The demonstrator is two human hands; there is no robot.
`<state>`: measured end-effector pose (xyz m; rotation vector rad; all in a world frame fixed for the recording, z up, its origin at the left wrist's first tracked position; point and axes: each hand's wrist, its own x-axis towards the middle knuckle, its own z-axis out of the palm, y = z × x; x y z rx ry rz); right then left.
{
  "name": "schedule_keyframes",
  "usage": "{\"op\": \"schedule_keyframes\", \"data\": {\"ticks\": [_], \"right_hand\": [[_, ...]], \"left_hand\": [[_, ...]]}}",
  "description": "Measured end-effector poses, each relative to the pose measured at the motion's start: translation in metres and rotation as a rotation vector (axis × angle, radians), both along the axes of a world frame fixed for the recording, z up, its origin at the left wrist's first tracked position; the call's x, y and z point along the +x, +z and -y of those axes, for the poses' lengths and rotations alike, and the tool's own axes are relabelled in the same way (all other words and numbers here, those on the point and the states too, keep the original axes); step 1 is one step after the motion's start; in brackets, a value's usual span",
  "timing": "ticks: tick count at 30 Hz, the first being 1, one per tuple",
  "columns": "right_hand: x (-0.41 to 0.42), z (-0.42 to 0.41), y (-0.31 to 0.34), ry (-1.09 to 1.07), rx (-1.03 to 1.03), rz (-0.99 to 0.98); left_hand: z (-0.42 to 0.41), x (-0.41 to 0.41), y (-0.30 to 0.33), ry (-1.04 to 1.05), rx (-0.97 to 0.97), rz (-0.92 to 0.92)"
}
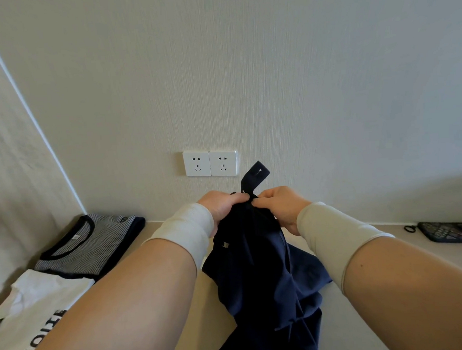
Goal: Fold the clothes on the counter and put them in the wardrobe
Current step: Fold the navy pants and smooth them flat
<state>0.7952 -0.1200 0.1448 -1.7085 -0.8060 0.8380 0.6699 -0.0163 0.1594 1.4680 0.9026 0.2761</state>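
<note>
At far left on the pale counter point(178, 308) lies a folded white T-shirt point(35, 303) of smooth cotton, printed in bold black capitals; only the fragment "NOIH" reads from this angle, the rest cut off by the forearm. Just behind it, touching its far edge, sits a folded finely striped T-shirt point(93, 245) — thin dark-and-white lines, a solid dark ribbed collar, a small white neck label too small to read.

At centre, a person's left hand point(221, 208) and right hand point(280, 207) meet close together, fingers curled and pinching the top of a dark navy garment point(258, 281) held up above the counter. The matte, soft cloth hangs in loose folds, its lower part trailing onto the counter toward the camera. A squared tab with a pale buttonhole stitch stands up above the knuckles, and a small metallic clasp shows on the fabric below the left hand. Cream ribbed cuffs cover both wrists.

On the textured wall behind — fine vertical grain — are two white square sockets point(210, 164), side by side.

At far right, well apart from the clothes, a flat dark rectangular object point(449, 233) with a patterned surface lies against the wall.
</note>
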Motion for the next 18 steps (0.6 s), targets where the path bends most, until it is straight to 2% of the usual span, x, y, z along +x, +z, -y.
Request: {"op": "schedule_keyframes", "data": {"ticks": [18], "right_hand": [[-0.006, -0.002, 0.007, -0.042, -0.026, -0.151]], "left_hand": [[-0.013, 0.001, -0.005, -0.074, 0.003, 0.005]]}}
